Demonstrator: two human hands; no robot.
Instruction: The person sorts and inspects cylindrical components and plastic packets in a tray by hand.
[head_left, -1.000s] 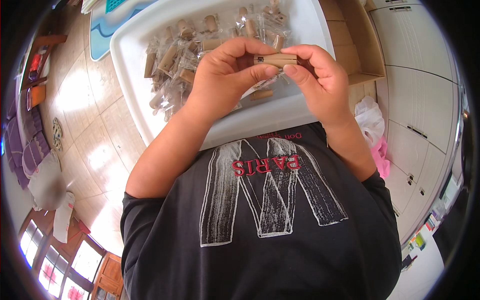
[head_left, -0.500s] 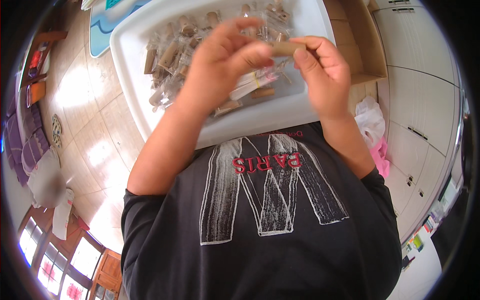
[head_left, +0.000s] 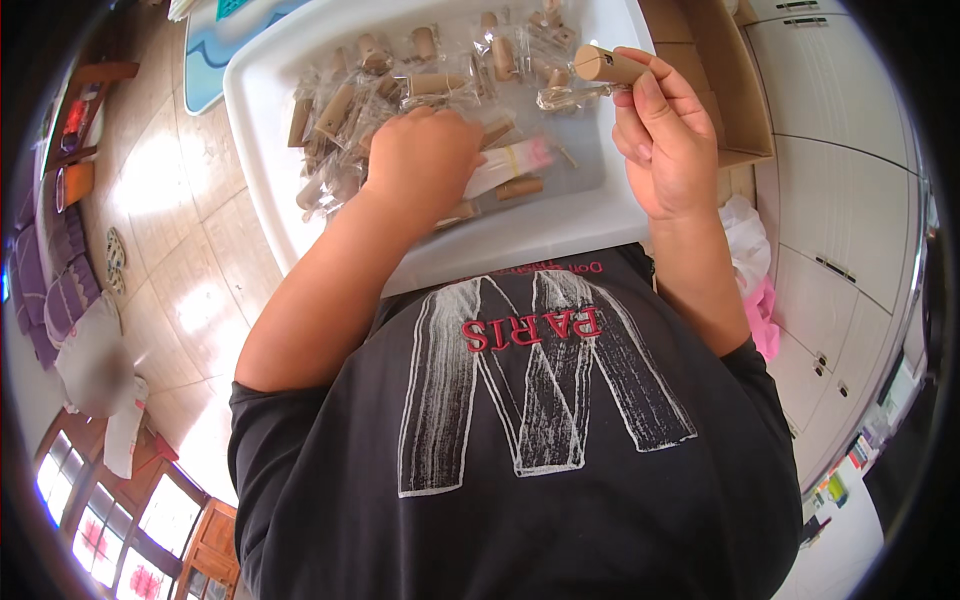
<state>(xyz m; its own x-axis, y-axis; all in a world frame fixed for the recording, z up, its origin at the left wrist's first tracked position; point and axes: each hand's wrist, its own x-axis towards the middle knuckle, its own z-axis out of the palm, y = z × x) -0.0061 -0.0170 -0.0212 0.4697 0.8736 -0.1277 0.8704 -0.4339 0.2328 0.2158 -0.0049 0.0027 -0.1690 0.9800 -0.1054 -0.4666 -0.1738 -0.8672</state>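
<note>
My right hand [head_left: 665,130] pinches a light-brown wooden cylinder [head_left: 606,65] with a small dark slot in its side, above the right part of a white plastic tub [head_left: 470,250]. Just below the cylinder, a thin crumpled clear-wrapped piece [head_left: 572,97] reaches toward the same fingers; whether they grip it is unclear. Down in the tub, my left hand [head_left: 422,155] rests on the pile with its back up, its fingertips hidden among the packets. Around it lie several wooden cylinders [head_left: 436,84] in clear plastic bags. A white-and-pink packet [head_left: 510,165] lies right beside this hand.
An open cardboard box [head_left: 735,80] stands against the tub's right side. White cabinets [head_left: 840,190] line the far right, with white and pink bags [head_left: 745,250] on the floor before them. A blue-and-white board [head_left: 205,60] lies past the tub's left corner.
My left hand has left the cylinder and gone down left into the pile. The right hand has lifted slightly right, still holding the cylinder, whose end now shows.
</note>
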